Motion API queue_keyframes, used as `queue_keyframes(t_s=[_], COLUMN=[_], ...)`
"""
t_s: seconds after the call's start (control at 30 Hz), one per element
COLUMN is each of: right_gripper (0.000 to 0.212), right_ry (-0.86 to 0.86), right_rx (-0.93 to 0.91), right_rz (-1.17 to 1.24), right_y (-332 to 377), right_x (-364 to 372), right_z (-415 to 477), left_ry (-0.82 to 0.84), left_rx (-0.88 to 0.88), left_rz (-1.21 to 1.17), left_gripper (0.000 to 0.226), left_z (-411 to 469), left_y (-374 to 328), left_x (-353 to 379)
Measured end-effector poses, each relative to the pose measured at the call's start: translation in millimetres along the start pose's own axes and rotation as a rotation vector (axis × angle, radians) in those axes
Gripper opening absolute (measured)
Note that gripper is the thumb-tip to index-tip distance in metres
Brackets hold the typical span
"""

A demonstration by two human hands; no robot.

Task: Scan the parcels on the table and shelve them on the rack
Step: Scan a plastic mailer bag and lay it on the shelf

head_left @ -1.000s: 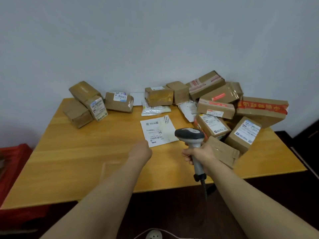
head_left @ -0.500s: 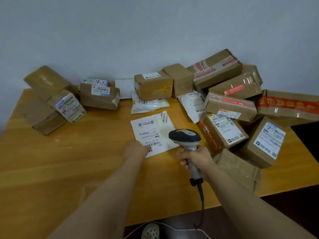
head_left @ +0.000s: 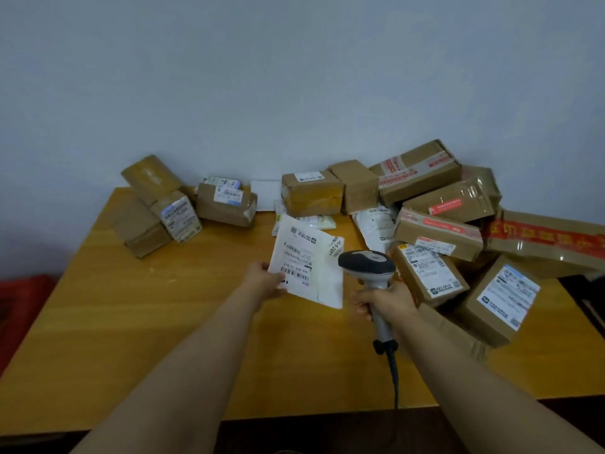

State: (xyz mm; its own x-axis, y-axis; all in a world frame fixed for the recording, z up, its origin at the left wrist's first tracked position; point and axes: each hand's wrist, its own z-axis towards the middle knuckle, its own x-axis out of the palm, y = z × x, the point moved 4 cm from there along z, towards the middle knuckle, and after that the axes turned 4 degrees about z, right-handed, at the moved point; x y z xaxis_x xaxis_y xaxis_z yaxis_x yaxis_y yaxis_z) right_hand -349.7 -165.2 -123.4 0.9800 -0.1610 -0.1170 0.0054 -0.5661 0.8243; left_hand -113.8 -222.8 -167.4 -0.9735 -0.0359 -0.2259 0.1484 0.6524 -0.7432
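The flat white parcel [head_left: 309, 270] hangs tilted above the table [head_left: 131, 322] with its label facing me. My left hand [head_left: 266, 280] pinches its lower left corner, thumb on the label side. My right hand [head_left: 388, 298] is curled round the grip of the scanner [head_left: 366, 263], whose dark head sits just beside the parcel's right edge. Brown boxes [head_left: 435, 231] are heaped along the table's right and far sides, against the wall [head_left: 294, 93].

The left hand [head_left: 265, 283] and right hand [head_left: 388, 300] are bare; forearms [head_left: 196, 355] bare too.
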Motion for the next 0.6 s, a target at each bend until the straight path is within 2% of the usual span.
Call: queue_keyframes(t_s=[0.1,0.17,0.27,0.43,0.6], right_gripper=[0.015,0.022,0.028,0.037,0.03], right_ry=[-0.013,-0.002,0.033,0.228,0.328], right_rx=[-0.06,-0.093,-0.12,-0.183,-0.28], right_rz=[0.102,0.197,0.321,0.445,0.273], right_y=[10.5,16.0,18.3,16.3,16.3], right_x=[-6.1,-10.2,-13.1,2.7,27.1], right_z=[-15.6,-26.5,-47.0,-95.8,-141.2], left_ry=[0.045,0.082,0.09,0.053,0.014], left_rx=[0.035,0.071,0.105,0.089,0.047], left_rz=[-0.185,-0.231,-0.265,-0.406,-0.39], left_gripper=[0.034,0.023,0.023,0.026,0.031], left_z=[-40.8,-73.9,-123.8,-195.0,-249.4], left_y=[-2.6,0.8,13.9,43.8,76.1], left_x=[-21.0,-31.8,-45.4,-59.1,-81.7])
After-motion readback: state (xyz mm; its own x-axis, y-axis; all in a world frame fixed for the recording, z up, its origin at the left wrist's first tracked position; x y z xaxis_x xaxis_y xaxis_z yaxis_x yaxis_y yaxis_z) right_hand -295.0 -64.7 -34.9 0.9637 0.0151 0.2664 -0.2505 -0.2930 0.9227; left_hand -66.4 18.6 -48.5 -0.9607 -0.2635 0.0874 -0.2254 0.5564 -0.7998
